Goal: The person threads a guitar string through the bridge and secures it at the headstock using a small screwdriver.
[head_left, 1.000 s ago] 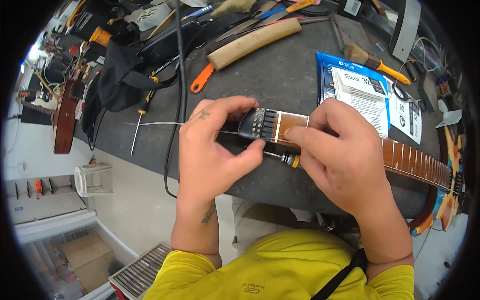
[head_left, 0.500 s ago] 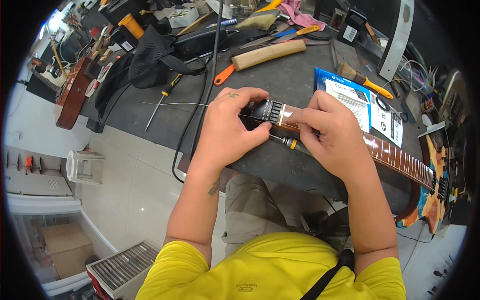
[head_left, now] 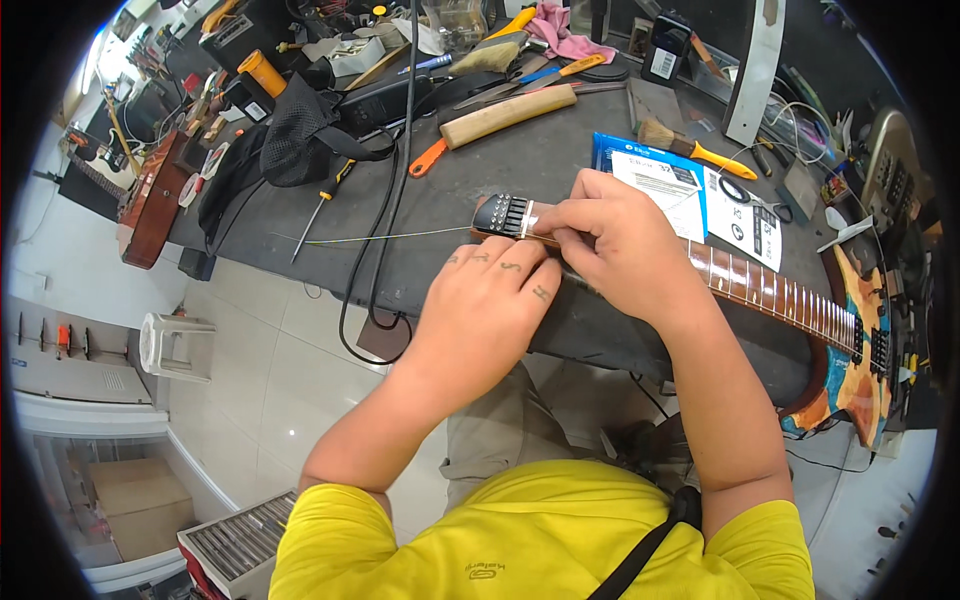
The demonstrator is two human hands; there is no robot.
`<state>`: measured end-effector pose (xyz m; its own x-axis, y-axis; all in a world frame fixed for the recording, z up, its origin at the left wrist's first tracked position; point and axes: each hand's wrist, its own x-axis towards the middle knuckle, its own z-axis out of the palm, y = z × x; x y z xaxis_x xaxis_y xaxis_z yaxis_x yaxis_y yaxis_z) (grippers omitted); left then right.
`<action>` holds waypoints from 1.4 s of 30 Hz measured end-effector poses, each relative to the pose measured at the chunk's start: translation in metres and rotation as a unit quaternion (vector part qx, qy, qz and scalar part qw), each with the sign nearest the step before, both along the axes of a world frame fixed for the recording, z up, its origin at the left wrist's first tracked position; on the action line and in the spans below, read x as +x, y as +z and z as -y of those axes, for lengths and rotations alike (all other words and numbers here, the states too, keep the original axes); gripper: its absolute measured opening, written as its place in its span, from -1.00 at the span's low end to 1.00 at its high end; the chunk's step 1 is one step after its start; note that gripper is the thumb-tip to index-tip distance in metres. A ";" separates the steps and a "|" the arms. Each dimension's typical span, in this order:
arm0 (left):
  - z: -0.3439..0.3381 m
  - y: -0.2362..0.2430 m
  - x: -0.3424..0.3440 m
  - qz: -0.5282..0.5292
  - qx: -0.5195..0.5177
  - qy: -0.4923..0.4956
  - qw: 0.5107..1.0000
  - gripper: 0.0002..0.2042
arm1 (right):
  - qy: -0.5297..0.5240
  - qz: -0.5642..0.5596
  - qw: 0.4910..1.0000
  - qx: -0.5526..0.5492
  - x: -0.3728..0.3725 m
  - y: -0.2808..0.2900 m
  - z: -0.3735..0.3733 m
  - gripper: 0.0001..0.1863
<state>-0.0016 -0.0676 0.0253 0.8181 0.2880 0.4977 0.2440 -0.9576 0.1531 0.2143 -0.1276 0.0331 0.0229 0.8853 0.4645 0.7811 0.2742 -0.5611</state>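
An electric guitar lies across the bench, its black headstock plate [head_left: 502,215] at the left and its fretboard [head_left: 770,295] running right to a blue and tan body [head_left: 850,370]. A thin guitar string [head_left: 390,236] sticks out leftward past the headstock. My right hand [head_left: 620,245] is closed over the neck just beside the nut, thumb and forefinger pinched at the string there. Below the headstock, at the bench edge, my left hand [head_left: 490,310] is curled with knuckles up; its fingertips are hidden, and so is whatever they hold.
Behind the neck lie a blue and white packet [head_left: 660,190], scissors [head_left: 775,208] and a yellow-handled brush [head_left: 700,150]. A wooden block [head_left: 510,115], a screwdriver [head_left: 325,205] and a black cable [head_left: 400,170] lie farther left. A white stool [head_left: 175,345] stands on the floor.
My left hand has left the headstock plate, moving down and right to the bench edge, where it covers the spot of a yellow-banded tool. My right hand stays pinched beside the nut. The view has shifted slightly.
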 end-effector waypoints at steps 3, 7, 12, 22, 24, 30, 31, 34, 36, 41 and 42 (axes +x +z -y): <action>-0.002 -0.006 0.005 -0.011 0.048 0.011 0.999 -0.65 | 0.002 -0.011 1.000 -0.010 0.004 -0.003 -0.001 -0.74; -0.005 -0.005 0.003 -0.041 0.043 0.021 0.998 -0.60 | 0.003 -0.004 1.000 -0.016 0.004 -0.002 0.000 -0.78; 0.001 0.005 -0.004 -0.069 0.030 0.012 0.997 -0.63 | 0.001 0.002 1.000 -0.023 0.003 -0.001 -0.001 -0.78; -0.023 0.053 -0.063 0.043 -0.167 0.146 0.974 -0.76 | -0.011 0.001 0.999 -0.030 0.005 -0.001 0.001 -0.77; -0.040 0.040 -0.047 0.201 -0.343 0.070 0.915 -0.77 | -0.003 -0.001 1.000 -0.027 0.002 -0.002 0.000 -0.76; -0.083 -0.011 0.009 0.359 -0.490 -0.097 0.788 -0.78 | -0.007 -0.008 0.999 -0.030 0.004 0.002 0.001 -0.80; -0.085 -0.017 0.011 0.339 -0.466 -0.097 0.812 -0.78 | -0.002 0.000 1.000 -0.022 0.003 0.000 0.001 -0.79; -0.085 -0.023 0.008 0.343 -0.473 -0.091 0.806 -0.78 | -0.006 0.003 1.000 -0.015 0.003 -0.002 -0.001 -0.77; -0.081 -0.023 0.008 0.339 -0.472 -0.076 0.810 -0.78 | -0.008 0.000 1.000 -0.016 0.004 -0.003 0.001 -0.77; -0.080 -0.023 0.008 0.315 -0.481 -0.076 0.815 -0.79 | -0.015 0.008 0.999 -0.033 0.005 0.000 0.001 -0.81; -0.080 -0.022 0.009 0.312 -0.479 -0.077 0.816 -0.79 | -0.014 0.007 0.999 -0.033 0.004 0.001 0.001 -0.81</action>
